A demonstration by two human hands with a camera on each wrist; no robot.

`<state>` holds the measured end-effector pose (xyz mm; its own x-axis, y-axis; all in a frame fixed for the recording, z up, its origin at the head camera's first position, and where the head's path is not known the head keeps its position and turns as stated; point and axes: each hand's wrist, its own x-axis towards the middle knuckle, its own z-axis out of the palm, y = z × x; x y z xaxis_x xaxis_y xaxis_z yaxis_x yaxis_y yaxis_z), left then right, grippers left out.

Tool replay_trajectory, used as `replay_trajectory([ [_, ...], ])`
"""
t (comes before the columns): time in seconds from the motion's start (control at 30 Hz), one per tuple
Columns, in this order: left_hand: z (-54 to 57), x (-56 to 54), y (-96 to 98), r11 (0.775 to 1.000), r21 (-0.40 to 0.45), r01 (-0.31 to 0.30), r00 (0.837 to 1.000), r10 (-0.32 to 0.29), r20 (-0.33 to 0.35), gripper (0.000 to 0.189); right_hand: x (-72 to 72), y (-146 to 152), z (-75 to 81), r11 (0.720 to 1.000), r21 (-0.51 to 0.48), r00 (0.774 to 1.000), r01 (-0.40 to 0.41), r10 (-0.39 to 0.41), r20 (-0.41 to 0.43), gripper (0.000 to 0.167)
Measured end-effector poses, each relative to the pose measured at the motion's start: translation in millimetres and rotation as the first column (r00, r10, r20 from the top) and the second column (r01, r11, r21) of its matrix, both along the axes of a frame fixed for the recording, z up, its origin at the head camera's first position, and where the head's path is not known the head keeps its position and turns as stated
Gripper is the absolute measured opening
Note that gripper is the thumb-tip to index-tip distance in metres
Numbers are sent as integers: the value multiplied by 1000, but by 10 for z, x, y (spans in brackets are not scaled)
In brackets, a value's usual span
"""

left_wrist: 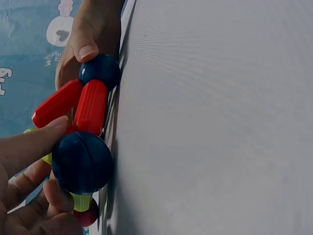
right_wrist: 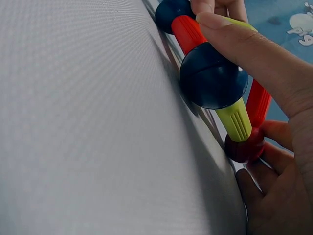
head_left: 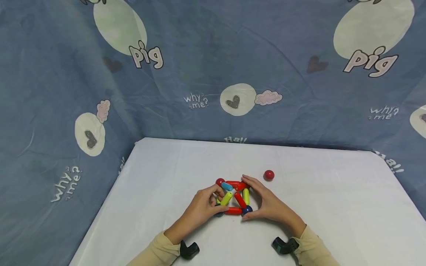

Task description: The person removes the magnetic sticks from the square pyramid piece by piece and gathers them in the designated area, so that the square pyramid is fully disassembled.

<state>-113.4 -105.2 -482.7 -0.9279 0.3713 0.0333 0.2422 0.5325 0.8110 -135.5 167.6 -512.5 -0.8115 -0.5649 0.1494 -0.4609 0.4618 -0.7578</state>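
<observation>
A toy frame of short rods and balls sits on the table, with a red rod (head_left: pixel 233 211) along its front. My left hand (head_left: pixel 201 202) grips its left side, thumb and curled fingers about a dark blue ball (left_wrist: pixel 82 162) and a slanting yellow-green rod (head_left: pixel 226 198). On the other side my right hand (head_left: pixel 271 205) holds the frame, thumb by another dark blue ball (right_wrist: pixel 213 76), fingers round a red ball (right_wrist: pixel 244 146) at the back. A light blue rod (head_left: pixel 227 186) leans from the rear-left red ball (head_left: pixel 220 181). Slanted rods rise inward; some joints are hidden.
A loose red ball (head_left: pixel 269 175) lies behind the right hand on the white table (head_left: pixel 179 162). Blue printed cloth (head_left: pixel 186 66) hangs behind and at the left. Black wrist devices show beneath the left wrist (head_left: pixel 189 250) and right wrist (head_left: pixel 285 245).
</observation>
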Motion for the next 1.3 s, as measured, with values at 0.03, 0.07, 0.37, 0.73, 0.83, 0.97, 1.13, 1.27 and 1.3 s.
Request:
replay_trajectory([
  [0.03,3,0,3,1000,-4,2,1000,-2,-3,31,-1,2,4,1000,0,1000,-1,1,-1,114],
  [0.07,7,-1,8,1000,-8,4,1000,-4,-7,30,-2,3,9,1000,1,1000,0,0,-1,114],
  [0.37,48,0,29,998,-57,14,1000,-14,-7,24,-8,12,32,1000,7,1000,3,-4,9,114],
  [0.73,68,-16,8,998,-46,43,999,-44,-13,22,-15,24,12,1000,3,1000,3,-3,18,113],
  [0.83,95,-28,-21,999,-11,43,999,-43,2,21,-16,22,5,1000,1,1000,3,-3,21,113],
  [0.97,187,-52,-97,999,28,17,1000,-17,-6,21,-13,19,2,1000,-1,999,9,-9,30,113],
  [1.13,345,-95,-246,999,44,-20,998,22,-54,25,-6,12,5,1000,-3,999,10,-10,51,113],
  [1.27,423,-133,-364,999,32,-43,995,46,-88,25,-2,4,6,1000,-2,998,9,-8,57,113],
  [1.3,429,-142,-389,998,25,-53,995,55,-89,24,0,3,5,1000,-2,998,9,-9,60,113],
])
